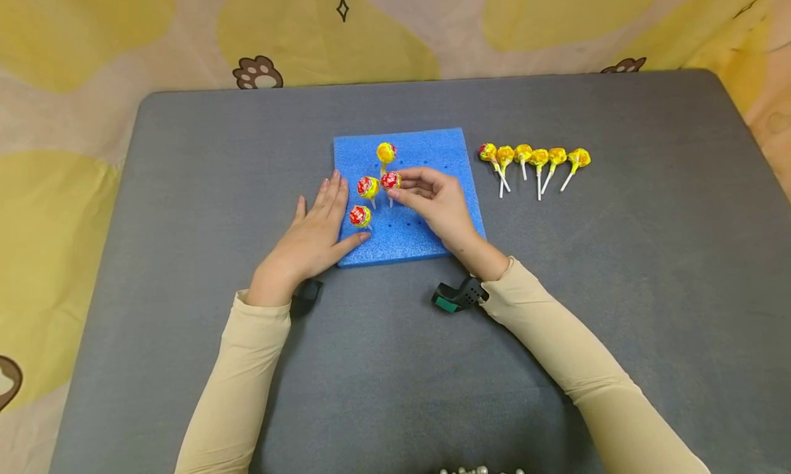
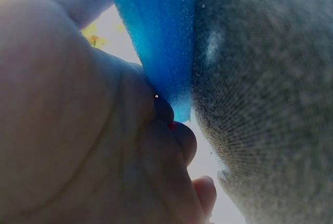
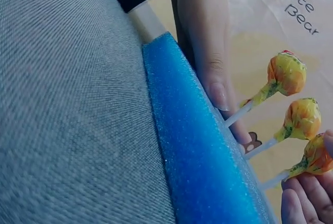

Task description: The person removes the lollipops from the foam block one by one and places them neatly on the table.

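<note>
A blue foam board (image 1: 426, 244) with rows of small holes lies on the grey table. My right hand (image 1: 446, 202) pinches the head of a lollipop (image 1: 391, 180) between thumb and fingers; its white stick points down at the board. Three more wrapped lollipops stand in the foam: one at the back (image 1: 386, 152), one just left of the held one (image 1: 367, 187) and one nearer the front (image 1: 360, 216). My left hand (image 1: 312, 244) rests at the board's left edge with straight fingers, its thumb reaching over the front corner. In the right wrist view the held lollipop (image 3: 313, 157) stands at the foam.
Several yellow-wrapped lollipops (image 1: 540, 158) lie in a row on the table (image 1: 618, 254), right of the board. A black wrist device (image 1: 457, 295) sits under the right wrist. Behind the table hangs a yellow patterned cloth (image 1: 371, 34). White beads (image 1: 482, 470) show at the bottom edge.
</note>
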Motion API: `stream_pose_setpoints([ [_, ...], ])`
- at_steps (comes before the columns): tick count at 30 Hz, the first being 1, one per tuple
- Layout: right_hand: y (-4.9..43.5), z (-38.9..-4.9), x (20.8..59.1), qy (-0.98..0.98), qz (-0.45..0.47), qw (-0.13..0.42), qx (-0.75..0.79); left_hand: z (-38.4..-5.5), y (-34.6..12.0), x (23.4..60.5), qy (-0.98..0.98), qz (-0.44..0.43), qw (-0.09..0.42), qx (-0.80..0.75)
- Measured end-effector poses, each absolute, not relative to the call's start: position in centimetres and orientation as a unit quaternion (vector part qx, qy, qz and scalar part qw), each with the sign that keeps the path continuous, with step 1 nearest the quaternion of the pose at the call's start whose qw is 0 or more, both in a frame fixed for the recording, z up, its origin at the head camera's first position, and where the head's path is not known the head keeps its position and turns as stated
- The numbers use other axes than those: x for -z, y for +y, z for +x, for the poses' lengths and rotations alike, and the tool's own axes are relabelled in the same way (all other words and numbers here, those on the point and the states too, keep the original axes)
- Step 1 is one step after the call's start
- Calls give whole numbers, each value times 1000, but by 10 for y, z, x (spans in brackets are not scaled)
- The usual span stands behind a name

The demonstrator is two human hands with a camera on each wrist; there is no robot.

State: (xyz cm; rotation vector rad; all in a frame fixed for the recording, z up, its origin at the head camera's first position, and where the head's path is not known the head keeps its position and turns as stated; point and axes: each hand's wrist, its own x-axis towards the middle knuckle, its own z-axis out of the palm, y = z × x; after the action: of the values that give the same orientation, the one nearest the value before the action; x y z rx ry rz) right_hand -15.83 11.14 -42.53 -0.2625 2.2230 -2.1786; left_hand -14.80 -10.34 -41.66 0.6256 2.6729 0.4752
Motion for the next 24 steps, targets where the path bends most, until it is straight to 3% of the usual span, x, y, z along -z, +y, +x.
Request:
stream_pose_setpoints([
  [24,120,-161,427,597,-79,5,798,-148,-103,418,943,223,177,-171],
])
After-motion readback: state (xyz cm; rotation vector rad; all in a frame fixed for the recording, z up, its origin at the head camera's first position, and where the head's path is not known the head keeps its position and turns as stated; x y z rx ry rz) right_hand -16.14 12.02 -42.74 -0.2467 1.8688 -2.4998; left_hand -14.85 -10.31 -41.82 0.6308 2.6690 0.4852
